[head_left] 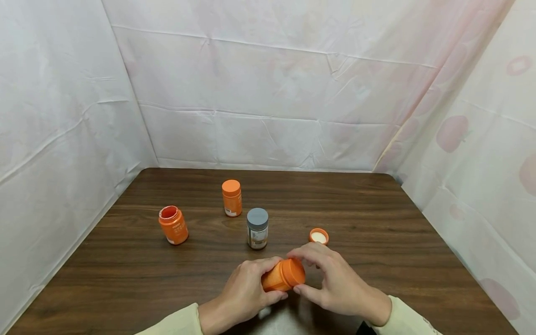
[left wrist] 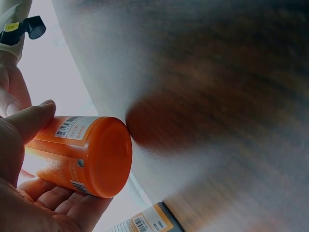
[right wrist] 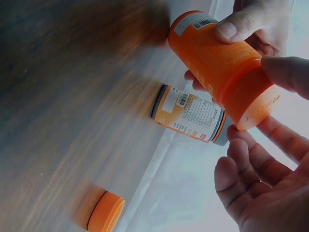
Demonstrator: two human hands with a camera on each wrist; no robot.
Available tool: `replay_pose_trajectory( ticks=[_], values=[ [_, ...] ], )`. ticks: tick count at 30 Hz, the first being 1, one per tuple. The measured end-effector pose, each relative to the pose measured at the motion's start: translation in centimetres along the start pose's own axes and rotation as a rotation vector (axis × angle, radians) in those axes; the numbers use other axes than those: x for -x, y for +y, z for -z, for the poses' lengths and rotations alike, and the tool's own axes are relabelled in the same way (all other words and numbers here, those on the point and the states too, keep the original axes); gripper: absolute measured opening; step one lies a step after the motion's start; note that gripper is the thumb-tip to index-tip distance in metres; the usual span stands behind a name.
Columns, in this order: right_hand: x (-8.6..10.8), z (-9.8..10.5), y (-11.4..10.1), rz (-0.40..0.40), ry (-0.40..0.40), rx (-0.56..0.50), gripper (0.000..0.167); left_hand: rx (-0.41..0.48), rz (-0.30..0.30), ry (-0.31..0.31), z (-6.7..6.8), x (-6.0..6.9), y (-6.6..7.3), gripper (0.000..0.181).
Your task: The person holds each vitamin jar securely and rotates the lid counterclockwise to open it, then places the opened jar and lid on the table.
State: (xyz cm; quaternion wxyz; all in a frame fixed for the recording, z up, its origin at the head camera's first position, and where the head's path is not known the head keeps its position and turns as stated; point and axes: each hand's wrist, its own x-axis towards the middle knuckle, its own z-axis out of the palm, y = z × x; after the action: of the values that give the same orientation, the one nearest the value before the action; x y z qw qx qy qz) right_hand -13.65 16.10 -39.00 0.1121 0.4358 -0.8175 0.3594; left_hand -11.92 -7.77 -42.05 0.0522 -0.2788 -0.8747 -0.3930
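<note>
An orange plastic bottle (head_left: 273,279) lies tilted in my left hand (head_left: 243,288), its orange cap (head_left: 295,271) pointing right. The left thumb and fingers grip the bottle's body from both sides; its base (left wrist: 113,157) shows in the left wrist view. My right hand (head_left: 339,281) has its thumb on one side of the cap and its fingertips on the other, pinching it, as the right wrist view shows. The cap sits on the bottle's mouth. Just beyond the right hand, a loose orange cap (head_left: 319,236) lies with its white inside up.
A jar with a grey lid (head_left: 257,228) stands beyond my hands. Farther back stands a capped orange bottle (head_left: 232,200). An uncapped orange bottle (head_left: 174,228) is at the left. The dark wooden table (head_left: 377,209) is bordered by white curtains (head_left: 272,139).
</note>
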Motion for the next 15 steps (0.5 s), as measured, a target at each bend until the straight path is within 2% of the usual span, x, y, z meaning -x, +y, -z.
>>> replay_pose_trajectory(
  ticks=[4, 15],
  values=[
    [-0.12, 0.11, 0.06, 0.044, -0.013, -0.009, 0.061, 0.001, 0.002, -0.001, 0.02, 0.07, -0.03, 0.053],
    [0.02, 0.12, 0.19, 0.065, -0.021, 0.024, 0.066, -0.004, -0.004, 0.0, 0.01, 0.06, -0.1, 0.054]
  ],
)
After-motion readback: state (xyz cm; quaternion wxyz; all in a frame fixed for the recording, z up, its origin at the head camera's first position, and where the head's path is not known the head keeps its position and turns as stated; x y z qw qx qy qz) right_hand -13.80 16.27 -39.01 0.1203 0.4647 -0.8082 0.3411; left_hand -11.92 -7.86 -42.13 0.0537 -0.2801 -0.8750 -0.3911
